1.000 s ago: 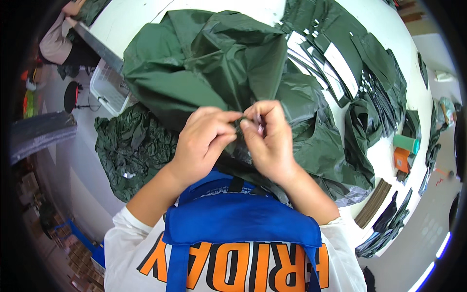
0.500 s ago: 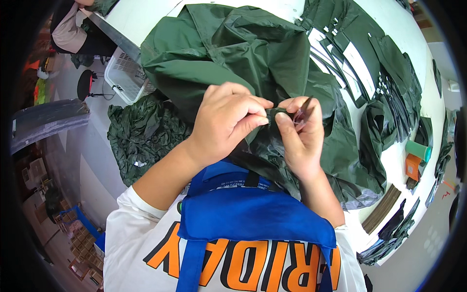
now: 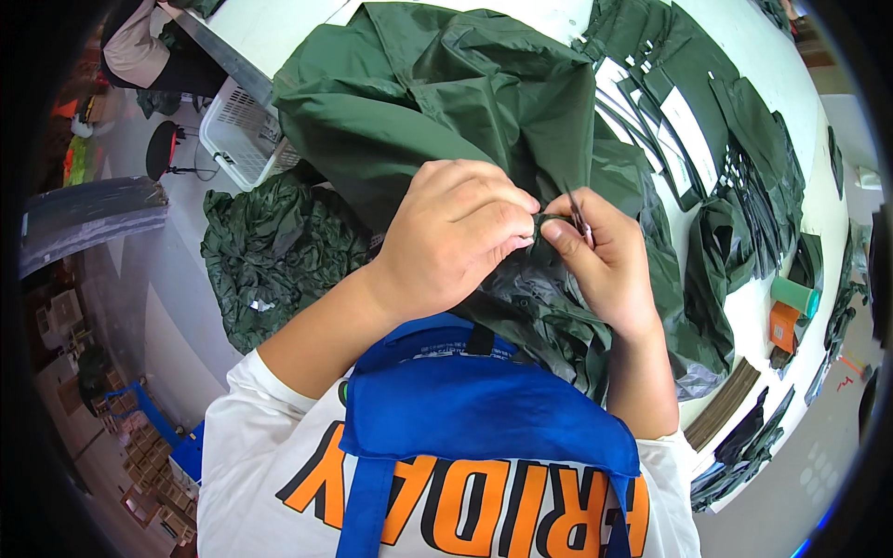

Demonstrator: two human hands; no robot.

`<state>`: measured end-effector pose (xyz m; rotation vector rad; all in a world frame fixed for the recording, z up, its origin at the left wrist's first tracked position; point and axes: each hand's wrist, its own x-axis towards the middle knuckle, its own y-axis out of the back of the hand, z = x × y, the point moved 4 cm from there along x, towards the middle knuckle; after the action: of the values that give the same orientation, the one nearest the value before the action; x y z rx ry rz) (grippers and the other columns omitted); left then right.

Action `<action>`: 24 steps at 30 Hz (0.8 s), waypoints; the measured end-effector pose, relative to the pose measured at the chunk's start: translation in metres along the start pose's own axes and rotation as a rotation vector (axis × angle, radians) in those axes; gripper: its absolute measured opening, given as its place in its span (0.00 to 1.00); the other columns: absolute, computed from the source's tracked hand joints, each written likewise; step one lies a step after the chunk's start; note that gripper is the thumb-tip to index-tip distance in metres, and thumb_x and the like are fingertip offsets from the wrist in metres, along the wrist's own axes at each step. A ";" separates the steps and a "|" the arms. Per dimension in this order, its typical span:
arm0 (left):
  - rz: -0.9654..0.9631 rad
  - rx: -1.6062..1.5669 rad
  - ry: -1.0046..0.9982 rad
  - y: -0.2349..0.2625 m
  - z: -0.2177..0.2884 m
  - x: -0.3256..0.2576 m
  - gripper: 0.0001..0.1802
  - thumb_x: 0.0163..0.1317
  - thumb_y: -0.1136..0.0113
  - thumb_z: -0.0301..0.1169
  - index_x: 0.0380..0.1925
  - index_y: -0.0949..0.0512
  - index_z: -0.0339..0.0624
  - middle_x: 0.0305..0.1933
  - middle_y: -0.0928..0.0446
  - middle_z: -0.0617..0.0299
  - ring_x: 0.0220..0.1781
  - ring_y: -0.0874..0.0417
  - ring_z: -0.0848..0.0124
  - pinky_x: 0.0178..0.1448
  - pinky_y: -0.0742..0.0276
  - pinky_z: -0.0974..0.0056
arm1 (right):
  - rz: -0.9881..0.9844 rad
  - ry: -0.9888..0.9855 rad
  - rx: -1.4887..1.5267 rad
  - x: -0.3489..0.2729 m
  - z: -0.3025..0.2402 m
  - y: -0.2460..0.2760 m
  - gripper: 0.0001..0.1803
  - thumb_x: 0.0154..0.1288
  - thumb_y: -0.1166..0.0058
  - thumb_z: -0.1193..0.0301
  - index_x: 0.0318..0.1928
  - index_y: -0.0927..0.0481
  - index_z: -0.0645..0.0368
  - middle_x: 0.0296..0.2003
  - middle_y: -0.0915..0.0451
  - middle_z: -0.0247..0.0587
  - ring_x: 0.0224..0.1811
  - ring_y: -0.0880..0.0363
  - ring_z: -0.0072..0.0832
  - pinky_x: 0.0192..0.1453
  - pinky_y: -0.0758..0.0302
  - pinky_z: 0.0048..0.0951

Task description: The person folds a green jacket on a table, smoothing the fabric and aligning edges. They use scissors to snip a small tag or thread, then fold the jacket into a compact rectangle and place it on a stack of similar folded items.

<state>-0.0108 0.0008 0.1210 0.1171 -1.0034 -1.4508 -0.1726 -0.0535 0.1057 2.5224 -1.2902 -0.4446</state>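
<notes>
A large dark green coated-fabric garment (image 3: 437, 102) lies spread over the white table in front of me and hangs down toward my lap. My left hand (image 3: 446, 237) is closed, thumb and fingers pinching a small edge of this fabric. Right beside it, my right hand (image 3: 609, 256) pinches the same edge between thumb and forefinger. Small thread snips (image 3: 579, 219) are also tucked in the right hand, their dark pointed blade standing up past the fingers. My fingers hide most of the pinched edge.
A crumpled green garment heap (image 3: 279, 251) is at left, below a white plastic basket (image 3: 244, 139). Stacked green pieces (image 3: 744, 139) cover the table's right side. A green thread spool (image 3: 795, 296) and orange box (image 3: 783, 327) stand there. Another person's sleeve (image 3: 135, 51) shows far left.
Both hands have shifted a little to the right with the pinched fabric edge. The right forearm has swung outward, and the cloth below the hands has moved.
</notes>
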 end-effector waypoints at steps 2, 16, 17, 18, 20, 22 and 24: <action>0.006 -0.003 0.011 -0.002 -0.002 0.001 0.06 0.52 0.35 0.28 0.29 0.24 0.47 0.41 0.19 0.65 0.45 0.21 0.61 0.49 0.33 0.61 | 0.110 0.061 -0.020 -0.001 -0.003 -0.004 0.06 0.59 0.41 0.76 0.32 0.25 0.63 0.21 0.29 0.40 0.22 0.33 0.27 0.29 0.34 0.27; -0.069 0.063 -0.040 -0.008 0.002 -0.004 0.06 0.53 0.37 0.29 0.32 0.24 0.47 0.42 0.20 0.64 0.44 0.22 0.65 0.52 0.37 0.59 | 0.268 0.045 0.120 -0.010 0.009 -0.021 0.08 0.59 0.40 0.73 0.31 0.26 0.64 0.21 0.30 0.45 0.22 0.32 0.36 0.29 0.32 0.32; -0.137 0.032 -0.039 -0.010 0.001 -0.004 0.07 0.53 0.38 0.29 0.33 0.24 0.47 0.42 0.20 0.64 0.45 0.22 0.64 0.53 0.37 0.59 | 0.234 0.057 0.093 -0.012 0.010 -0.017 0.09 0.58 0.40 0.73 0.31 0.26 0.64 0.21 0.30 0.45 0.23 0.32 0.36 0.29 0.32 0.32; -0.212 0.011 -0.032 -0.009 0.001 -0.005 0.07 0.54 0.38 0.28 0.33 0.24 0.47 0.42 0.21 0.63 0.45 0.22 0.63 0.53 0.37 0.59 | 0.196 0.070 0.077 -0.015 0.012 -0.012 0.09 0.58 0.39 0.73 0.31 0.26 0.64 0.21 0.31 0.44 0.23 0.32 0.36 0.29 0.32 0.32; -0.338 -0.182 0.126 -0.003 -0.002 0.006 0.12 0.53 0.36 0.33 0.36 0.25 0.43 0.41 0.20 0.59 0.42 0.21 0.62 0.55 0.37 0.59 | 0.065 0.083 0.055 -0.016 0.015 -0.003 0.08 0.57 0.39 0.74 0.33 0.25 0.63 0.22 0.29 0.42 0.25 0.30 0.34 0.31 0.32 0.31; -0.418 -0.323 0.282 -0.005 -0.007 0.018 0.13 0.53 0.36 0.34 0.36 0.25 0.42 0.37 0.20 0.61 0.39 0.22 0.65 0.53 0.37 0.60 | 0.017 0.111 0.123 -0.016 0.004 0.002 0.08 0.57 0.40 0.76 0.37 0.23 0.61 0.27 0.25 0.41 0.29 0.26 0.33 0.34 0.29 0.28; -0.636 -0.068 0.168 -0.017 -0.008 0.016 0.10 0.56 0.38 0.35 0.32 0.23 0.41 0.31 0.22 0.59 0.32 0.24 0.64 0.47 0.38 0.61 | 0.047 0.217 0.175 -0.010 0.013 0.002 0.10 0.57 0.40 0.77 0.40 0.23 0.60 0.32 0.23 0.40 0.33 0.25 0.30 0.37 0.28 0.26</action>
<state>-0.0220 -0.0202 0.1138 0.5386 -0.8094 -2.0091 -0.1848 -0.0482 0.0957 2.5872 -1.3523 -0.0468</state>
